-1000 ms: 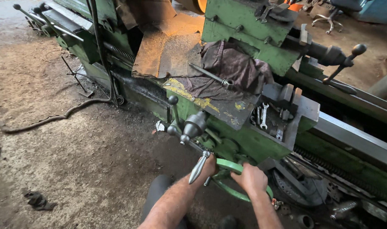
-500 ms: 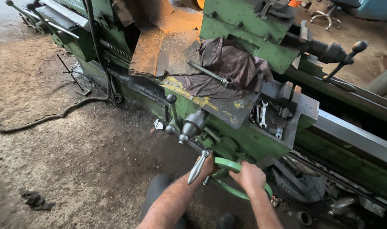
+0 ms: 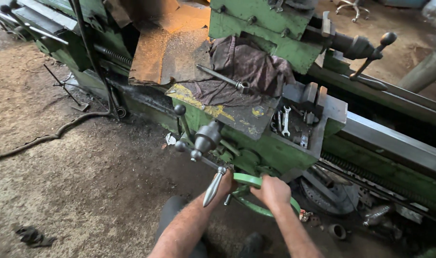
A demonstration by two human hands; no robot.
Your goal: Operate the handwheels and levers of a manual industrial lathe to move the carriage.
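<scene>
The green handwheel (image 3: 256, 188) sits low on the front face of the green lathe carriage (image 3: 275, 148), below its bottom edge and tilted toward the floor. The right hand (image 3: 274, 191) lies over the top of the rim, fingers curled around it in a firm grasp. The left hand (image 3: 226, 184) is at the wheel's left side, just behind a silver tapered handle (image 3: 212, 187) that juts down and toward the camera; that handle hides the fingers, so I cannot tell whether they are closed on the rim or only resting against it. Both bare forearms run up from the bottom edge of the view.

Just above the left hand, a grey hub with ball-ended levers (image 3: 203, 138) sticks out from the carriage's front. On the carriage's top, near its right end, an open-ended spanner (image 3: 285, 119) lies among small tools in a recessed tray. A dark crumpled rag (image 3: 249, 69) is spread over the top toward the back, with a long steel wrench (image 3: 223, 79) resting across it. A rusty sheet-metal cover (image 3: 172, 52) leans to the left of the rag. The lathe bed (image 3: 395, 148) stretches toward the right edge. A dark cable (image 3: 46, 138) snakes over the dirt floor (image 3: 60, 191) at the left
</scene>
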